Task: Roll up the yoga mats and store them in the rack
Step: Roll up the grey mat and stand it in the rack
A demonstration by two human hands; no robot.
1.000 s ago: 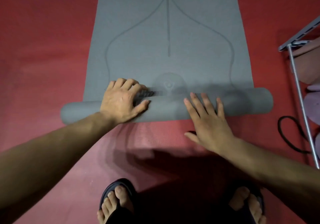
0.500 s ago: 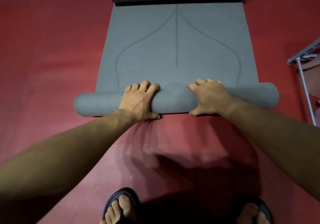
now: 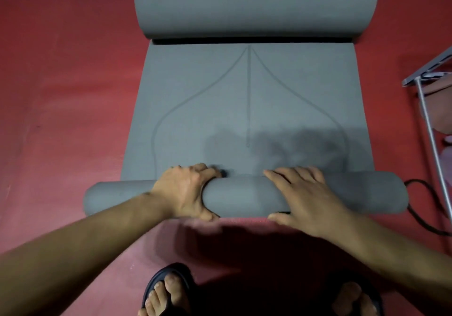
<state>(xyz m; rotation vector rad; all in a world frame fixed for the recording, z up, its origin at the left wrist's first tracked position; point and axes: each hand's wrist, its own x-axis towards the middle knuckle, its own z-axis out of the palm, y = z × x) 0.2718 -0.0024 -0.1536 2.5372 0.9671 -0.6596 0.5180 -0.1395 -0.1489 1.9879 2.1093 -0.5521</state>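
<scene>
A grey yoga mat (image 3: 247, 110) with curved line markings lies on the red floor. Its near end is wound into a roll (image 3: 244, 197) lying crosswise in front of me. Its far end curls up into a big loose roll (image 3: 254, 7). My left hand (image 3: 188, 191) grips the near roll left of centre, fingers curled over its far side, thumb on the near side. My right hand (image 3: 303, 199) lies on top of the roll right of centre with fingers straight and spread, thumb at the near edge.
A metal rack (image 3: 430, 100) stands at the right edge, with pinkish rolled mats partly visible inside it. A black strap (image 3: 425, 215) loops on the floor beside the roll's right end. My feet in dark sandals (image 3: 168, 288) stand just behind the roll.
The near roll has grown thicker and moved forward over the circular marking. My right hand has gone from curled over the roll to flat on top. More of the far roll shows.
</scene>
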